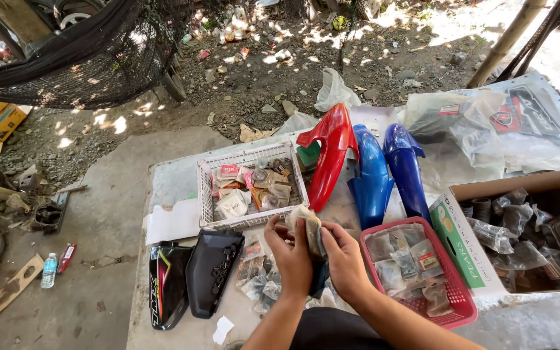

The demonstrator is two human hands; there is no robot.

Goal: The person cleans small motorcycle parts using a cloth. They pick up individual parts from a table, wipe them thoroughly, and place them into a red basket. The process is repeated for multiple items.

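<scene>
Clear plastic wrapped the small packet that both hands held up over the middle of the concrete table. The left hand had its fingers curled shut around the packet's left side, thumb across the front. The right hand pinched the right edge between thumb and fingers, also closed on it. What the packet held could not be made out, beyond something pale at its top and something darker lower down.

Just beyond the hands, farther off, stood a white plastic basket filled with small boxed and bagged parts. To the right of the hands, touching the near edge of the table, sat a red plastic basket with more clear bags in it. Beyond that basket lay a red fender and two blue fenders, side by side. Left of the hands, two black side covers rested near the table's edge, with loose bagged parts between them and the forearms. A cardboard box of bagged parts stood at the far right. On the ground to the left lay a plastic water bottle.
</scene>
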